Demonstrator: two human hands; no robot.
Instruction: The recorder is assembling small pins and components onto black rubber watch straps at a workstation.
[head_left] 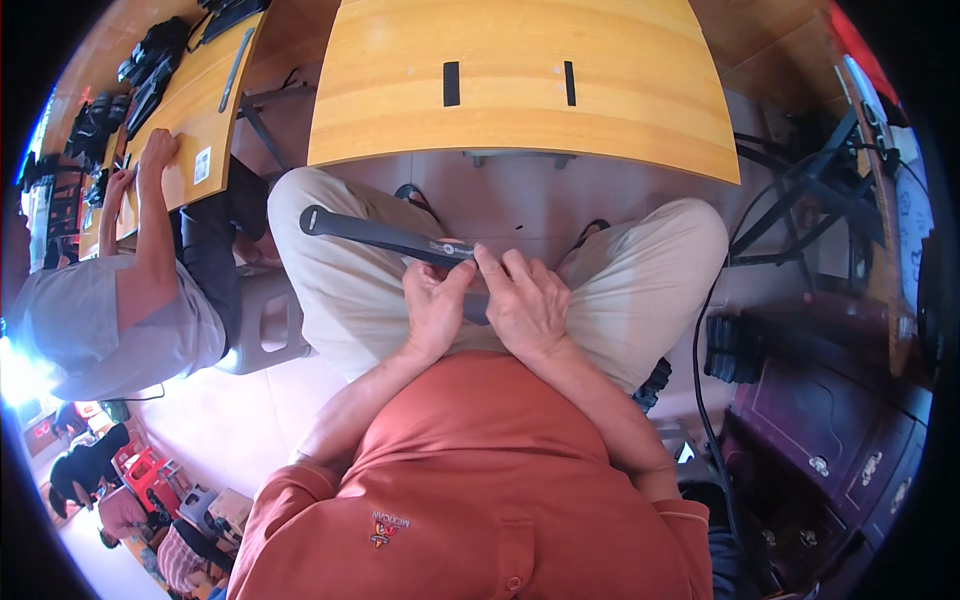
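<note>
The person sits with both hands together over the lap, working on a long, flat dark strap [375, 234] with a rounded end. The left hand [435, 310] has its grip closed on the strap's near end, thumb and fingertips pinching it where a small pale label sits on the dark surface. The right hand [525, 305] lies just beside the left, touching it, with its forefinger laid along the strap's near end and pressing on it — the rest of its fingers are curled down over the part held between the two hands, so its grip is also clamped on the strap.

From that shared hold the strap runs out to the person's left and slightly away, across the left thigh in pale trousers [320, 280], and its rounded tip overhangs the knee, free of both hands. Most of its length lies outside the grip; only the near end is covered.

Beyond the knees stands a wooden tabletop [520, 120] with two short black strips [451, 83] lying on it, well apart from the hands. To the person's left a co-worker in a grey shirt [110, 320] sits on a grey stool [265, 325] and rests a hand on a second wooden tabletop [195, 110]. On the right — a dark cabinet [830, 430] and a black cable [700, 370] trailing across the floor.
</note>
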